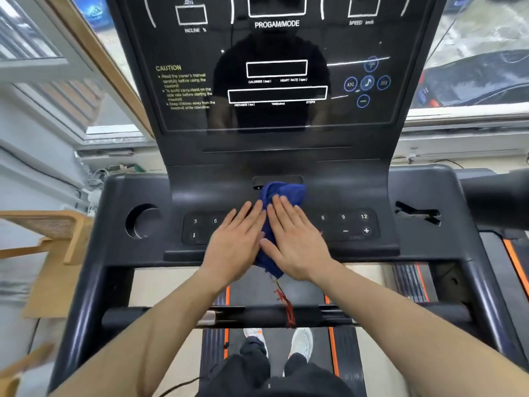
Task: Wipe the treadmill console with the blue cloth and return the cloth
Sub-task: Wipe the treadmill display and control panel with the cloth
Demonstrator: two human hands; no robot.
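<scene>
While the glossy display panel [274,70] in the upper middle of the frame shows no cloth on it, the wiping looks mid-course, and returning the cloth is not yet done. Left of centre, the left hand [234,242] lies flat and open, fingers extended, pressing the blue cloth [282,196] onto the treadmill console [286,164] at centre frame; the right hand [294,242] does likewise, gripping nothing. A cup holder [143,222] sits centre left, windows [472,67] at both upper edges.

Blue cloth [282,196] on a black console [274,161], orange-edged belt [332,353], perhaps red cord [287,308].
</scene>
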